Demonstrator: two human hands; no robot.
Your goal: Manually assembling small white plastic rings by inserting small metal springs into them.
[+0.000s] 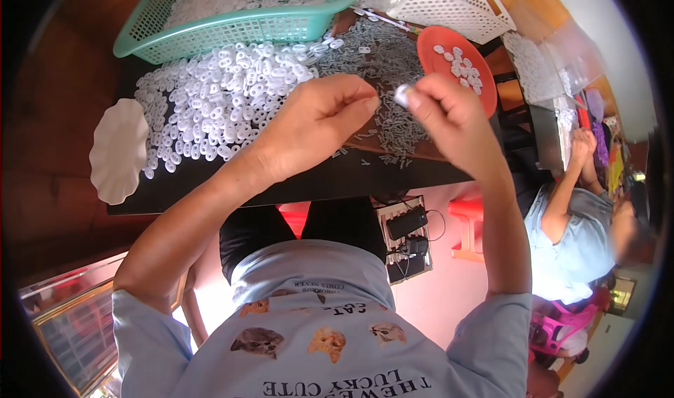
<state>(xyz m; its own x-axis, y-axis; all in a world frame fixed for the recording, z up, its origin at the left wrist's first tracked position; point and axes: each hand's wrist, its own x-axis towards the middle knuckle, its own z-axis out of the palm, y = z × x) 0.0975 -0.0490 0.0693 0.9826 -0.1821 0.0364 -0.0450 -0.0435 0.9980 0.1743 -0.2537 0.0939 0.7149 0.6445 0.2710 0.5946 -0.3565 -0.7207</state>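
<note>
One camera sits on the person's head and looks down, close to the dark table (330, 180) in the upper middle of the frame. Edges bend.

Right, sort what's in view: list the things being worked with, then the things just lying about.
In use:
- left hand and right hand, pinching a small white plastic piece between them
- heap of white plastic rings on the dark table
- pile of small grey pins
- round red plate holding a few rings

Lying about:
- green mesh basket
- white scalloped dish
- white lattice basket
</note>
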